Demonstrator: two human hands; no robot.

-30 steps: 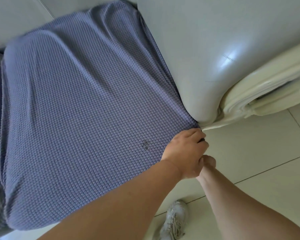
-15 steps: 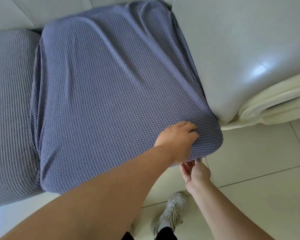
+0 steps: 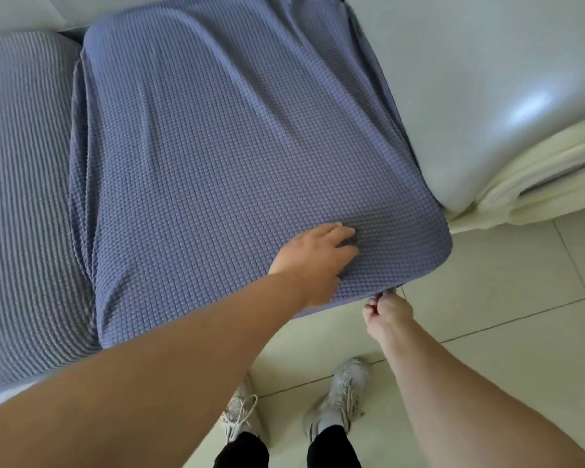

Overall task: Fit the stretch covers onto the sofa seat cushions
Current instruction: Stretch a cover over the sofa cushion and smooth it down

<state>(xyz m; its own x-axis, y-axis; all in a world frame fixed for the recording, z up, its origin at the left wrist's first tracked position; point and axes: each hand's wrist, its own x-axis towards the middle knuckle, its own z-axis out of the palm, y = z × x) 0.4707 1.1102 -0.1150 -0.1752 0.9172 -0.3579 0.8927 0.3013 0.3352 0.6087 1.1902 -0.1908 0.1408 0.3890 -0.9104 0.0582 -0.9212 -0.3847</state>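
**Pulling the cover's front edge under a sofa seat cushion**

A person stands over a sofa, looking down at their own arms and grey trainers (image 3: pixel 341 396) on a pale tiled floor (image 3: pixel 507 319). A blue-purple waffle-textured stretch cover (image 3: pixel 223 157) lies over the seat cushion at the centre of the view, hard against the glossy pale armrest (image 3: pixel 480 96) on the right. Another covered cushion (image 3: pixel 24 197), in a greyer ribbed fabric, sits touching it on the left.

The left hand (image 3: pixel 313 261) lies palm down on the cover near the front right corner, fingers spread and slack, its grip released and holding nothing; it appears to be pinning the fabric. The right hand (image 3: pixel 385 309) is just below the cushion's front edge, its grip clenched on the cover's hem, pinched between thumb and fingers.

The cover looks mostly on. Long loose folds run from the back toward the front on both sides, so there is slack left to take up.

To do this step well, the right hand would probably draw the hem down and back under the cushion, while the left hand presses firmly so the top panel does not slide. Smoothing toward the corner should settle the folds. The risk, as I judge it, is the elastic hem springing back off the corner if it is let go before it is tucked well under.
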